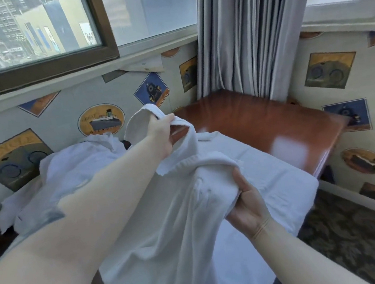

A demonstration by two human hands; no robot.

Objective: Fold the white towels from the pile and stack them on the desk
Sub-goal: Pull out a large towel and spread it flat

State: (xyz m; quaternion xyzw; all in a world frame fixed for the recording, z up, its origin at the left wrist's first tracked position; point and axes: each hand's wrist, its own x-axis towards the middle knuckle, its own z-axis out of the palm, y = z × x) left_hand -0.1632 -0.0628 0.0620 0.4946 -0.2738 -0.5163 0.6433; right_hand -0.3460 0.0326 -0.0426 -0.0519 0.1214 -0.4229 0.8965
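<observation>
Both hands grip one towel held above the desk: left hand pinches its upper edge, right hand clutches a bunched fold; pile lies left.

White towel held up, rumpled, draping over flat towel on wooden counter; crumpled pile lies left.

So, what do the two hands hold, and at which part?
Both hold one white towel above the desk. The left hand grips its upper edge; the right hand grips a bunched part lower down.
</observation>
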